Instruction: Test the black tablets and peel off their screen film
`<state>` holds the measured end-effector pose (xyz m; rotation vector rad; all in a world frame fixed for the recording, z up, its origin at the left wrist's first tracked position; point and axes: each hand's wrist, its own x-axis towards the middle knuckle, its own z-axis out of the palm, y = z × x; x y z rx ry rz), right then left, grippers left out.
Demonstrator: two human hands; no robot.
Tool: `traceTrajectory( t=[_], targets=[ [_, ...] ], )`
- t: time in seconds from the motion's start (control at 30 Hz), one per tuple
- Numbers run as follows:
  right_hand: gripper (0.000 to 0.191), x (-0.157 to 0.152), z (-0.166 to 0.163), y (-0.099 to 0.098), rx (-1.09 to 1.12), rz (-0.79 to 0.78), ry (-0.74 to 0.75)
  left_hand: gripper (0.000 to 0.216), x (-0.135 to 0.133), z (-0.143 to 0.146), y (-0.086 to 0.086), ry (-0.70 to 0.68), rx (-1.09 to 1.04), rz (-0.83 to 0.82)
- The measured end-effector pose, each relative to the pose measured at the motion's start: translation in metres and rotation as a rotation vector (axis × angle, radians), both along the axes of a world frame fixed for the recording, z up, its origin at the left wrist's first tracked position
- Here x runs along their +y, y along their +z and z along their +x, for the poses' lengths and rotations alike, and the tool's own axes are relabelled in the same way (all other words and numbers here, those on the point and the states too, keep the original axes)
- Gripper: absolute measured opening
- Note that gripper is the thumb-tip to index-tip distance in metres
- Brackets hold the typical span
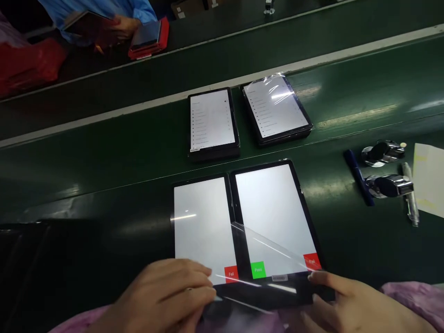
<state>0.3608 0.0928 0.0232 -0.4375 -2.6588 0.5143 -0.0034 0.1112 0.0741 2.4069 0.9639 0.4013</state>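
Two tablets lie side by side with bright white screens: a left tablet (204, 226) with a red Fail box at its lower right, and a right tablet (274, 208) with green Pass and red Fail boxes. A clear protective film (282, 288) slants across their lower parts, partly lifted and catching light. My left hand (169, 296) is closed, pinching the film near a pale blue tab; it covers the left tablet's lower left corner. At the right tablet's lower right corner, my right hand (347, 296) has its fingers bent around the film's other edge.
Behind stand two stacks of tablets, a left stack (213, 120) and a right stack (277, 108), showing lists. Metal fixtures (390, 185), a blue marker (359, 178), a clear pen (411, 194) and paper (430, 178) lie right. Across the bench, a co-worker's hand (125, 27) holds a device.
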Motion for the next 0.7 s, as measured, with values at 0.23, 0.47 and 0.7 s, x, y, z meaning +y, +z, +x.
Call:
traceTrajectory(
  t=[0.23,0.47,0.7],
  targets=[
    [0.047,0.006,0.007,0.014,0.077,-0.161,-0.254,0.026,0.067,0.004,-0.005,0.096,-0.091,0.163],
    [0.053,0.018,0.009,0.021,0.018,-0.023,-0.240,0.020,0.122,0.035,-0.024,0.074,-0.189,0.043],
    [0.043,0.054,0.005,0.016,-0.019,0.004,-0.154,0.045,0.129,0.041,-0.048,0.014,0.050,0.041]
  ],
)
